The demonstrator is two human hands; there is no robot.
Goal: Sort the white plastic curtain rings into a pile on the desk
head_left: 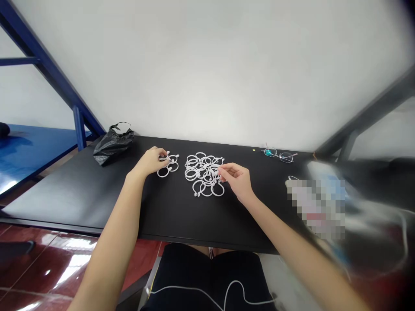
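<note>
The right hand (pixel 239 178) pinches a ring (pixel 215 172) in the big pile (pixel 198 173), mid-frame. The left hand (pixel 148 161) bends over the small pile (pixel 170 169), left of middle; I cannot tell its grip. Loops overlap, so one tug could drag others along the surface (pixel 181 216).

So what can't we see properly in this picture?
In the head view:
Bottom of the white loop pile: covered by its top.
Inside the black plastic bag: hidden by its plastic.
Right hand: exact grip too small.
Pixelated thing on the right: mosaic blur.
Black object, far left: cut by the edge.
</note>
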